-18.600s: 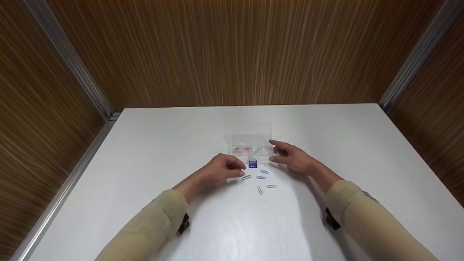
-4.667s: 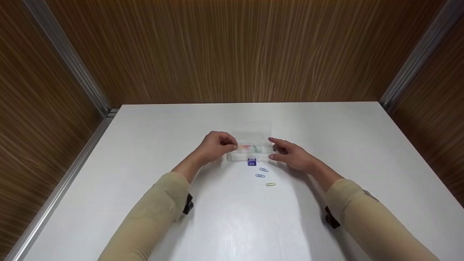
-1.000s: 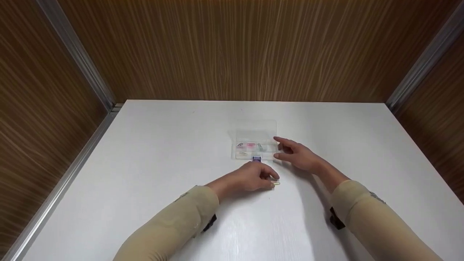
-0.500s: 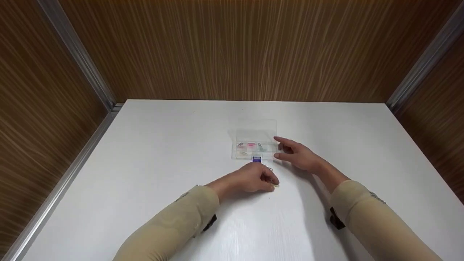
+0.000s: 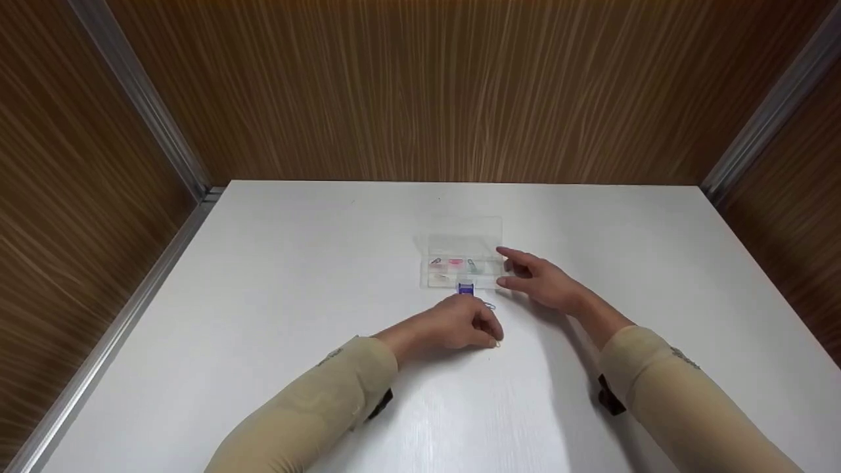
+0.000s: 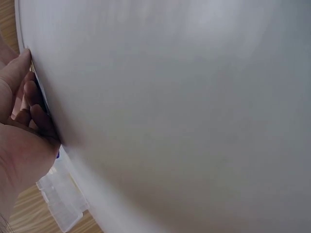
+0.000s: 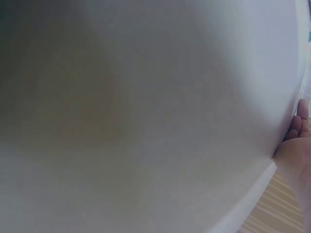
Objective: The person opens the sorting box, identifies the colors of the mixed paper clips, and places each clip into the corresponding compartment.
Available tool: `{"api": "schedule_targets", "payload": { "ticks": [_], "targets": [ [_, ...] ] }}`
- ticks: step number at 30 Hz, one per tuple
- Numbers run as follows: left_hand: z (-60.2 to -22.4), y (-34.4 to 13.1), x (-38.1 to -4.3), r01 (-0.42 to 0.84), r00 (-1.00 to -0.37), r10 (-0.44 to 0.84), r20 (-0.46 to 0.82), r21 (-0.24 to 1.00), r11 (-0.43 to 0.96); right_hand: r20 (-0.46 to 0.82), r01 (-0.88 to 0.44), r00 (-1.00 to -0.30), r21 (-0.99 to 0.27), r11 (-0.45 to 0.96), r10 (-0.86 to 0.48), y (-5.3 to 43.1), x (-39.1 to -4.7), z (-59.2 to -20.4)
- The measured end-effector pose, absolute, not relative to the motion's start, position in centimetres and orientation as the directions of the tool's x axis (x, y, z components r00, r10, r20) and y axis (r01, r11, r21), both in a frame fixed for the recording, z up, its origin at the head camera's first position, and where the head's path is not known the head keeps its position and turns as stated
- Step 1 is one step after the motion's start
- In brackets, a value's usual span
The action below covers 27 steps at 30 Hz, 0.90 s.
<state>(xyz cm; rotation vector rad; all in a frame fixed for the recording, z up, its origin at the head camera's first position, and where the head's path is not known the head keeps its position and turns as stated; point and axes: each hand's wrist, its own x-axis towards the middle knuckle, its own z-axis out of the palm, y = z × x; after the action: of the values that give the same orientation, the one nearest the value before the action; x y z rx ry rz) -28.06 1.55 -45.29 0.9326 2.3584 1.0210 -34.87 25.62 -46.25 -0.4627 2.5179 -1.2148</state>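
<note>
In the head view my left hand (image 5: 456, 323) pinches a small pale yellow paper clip (image 5: 498, 344) between thumb and forefinger, low over the table. Just beyond it a blue paper clip (image 5: 489, 306) lies on the table, partly covered by the fingers. A clear plastic compartment box (image 5: 430, 282) stands with its lid (image 5: 466, 226) raised at the back and a purple tab at its front. Dark, pink, green and yellow clips sit in separate compartments. My right hand (image 5: 545, 284) rests at the box's right end, thumb and forefinger extended against it.
The white table (image 5: 295, 263) runs back to a brown wood-grain panel (image 5: 460, 92), with similar panels and metal posts at both sides. Black wrist straps show below both sleeves.
Several clips have left the table since the earliest frame, and a yellow one appeared in the front left compartment. My left hand now pinches the last yellow clip, drawn slightly nearer. The right hand stays.
</note>
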Motion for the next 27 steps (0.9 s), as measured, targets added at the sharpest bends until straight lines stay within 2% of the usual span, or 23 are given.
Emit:
{"api": "schedule_targets", "payload": {
  "ticks": [27],
  "targets": [
    [-45.44, 1.59, -28.23, 0.434, -0.684, 0.725, -0.082, 0.754, 0.494, -0.119, -0.163, -0.905, -0.792, 0.589, -0.410, 25.67, -34.94, -46.36]
  ]
}}
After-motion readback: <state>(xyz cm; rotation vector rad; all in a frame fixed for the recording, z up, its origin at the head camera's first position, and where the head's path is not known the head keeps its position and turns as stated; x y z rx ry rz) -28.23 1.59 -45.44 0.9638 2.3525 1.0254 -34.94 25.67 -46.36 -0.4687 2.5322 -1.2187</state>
